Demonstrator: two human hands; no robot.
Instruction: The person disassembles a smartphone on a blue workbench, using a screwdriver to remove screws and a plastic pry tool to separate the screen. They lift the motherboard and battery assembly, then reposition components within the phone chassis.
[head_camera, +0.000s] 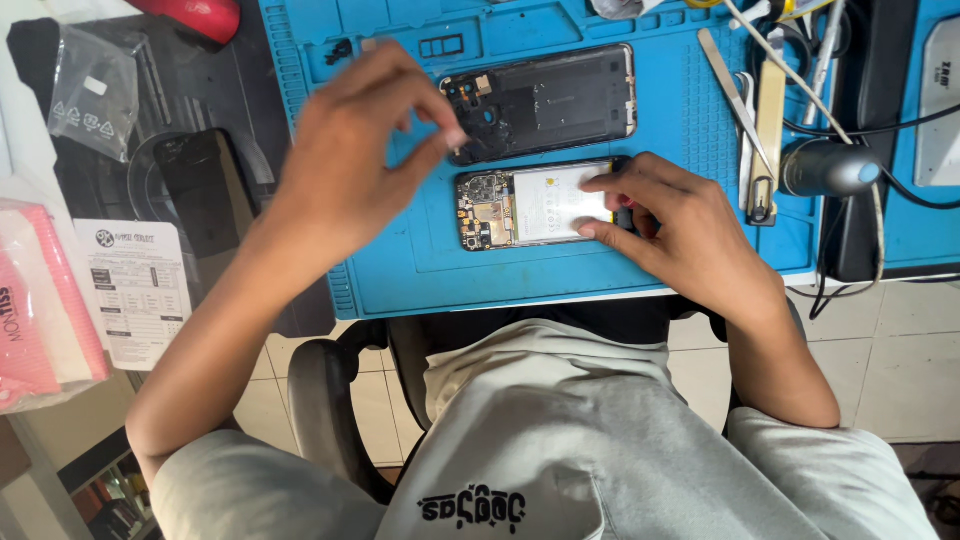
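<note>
An opened phone (520, 205), with its circuit board and white battery exposed, lies on a blue work mat (420, 270). My right hand (690, 235) grips the phone's right end, with fingertips resting on the battery. Just behind it lies the phone's dark back housing (560, 100). My left hand (350, 150) hovers over the housing's left end near the camera cut-outs. Its thumb and forefinger are pinched together, and I see nothing between them.
Tweezers (735, 95) and a flat tool (768, 120) lie on the mat's right side beside a dark cabled device (830, 168). To the left are a dark phone-sized slab (205, 190), a clear plastic bag (95, 90), a printed sheet (140, 290) and a pink packet (30, 310).
</note>
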